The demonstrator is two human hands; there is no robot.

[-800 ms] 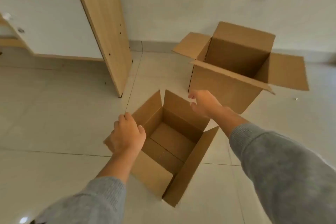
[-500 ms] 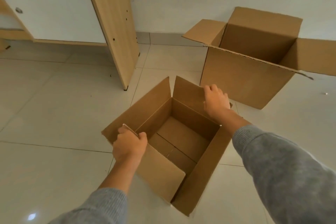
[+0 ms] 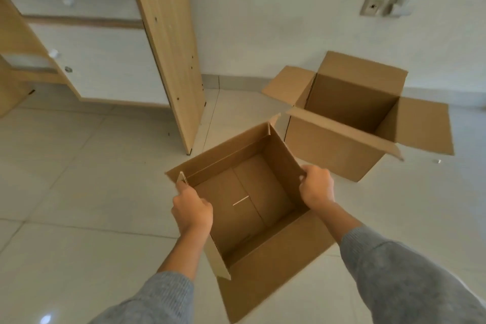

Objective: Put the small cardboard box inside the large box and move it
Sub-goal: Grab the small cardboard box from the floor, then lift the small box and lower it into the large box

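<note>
— What did the hands have?
— The left hand and right hand each gripped an opposite flap of the small cardboard box, held open-topped between them.
— And beyond them?
— The large box stood open on the tiled floor, past the right hand; a wooden cabinet stood beyond the left.

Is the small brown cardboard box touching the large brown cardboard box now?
Apart. The head view shows pale floor tile between the small brown cardboard box, held by both hands, and the large brown cardboard box.
</note>
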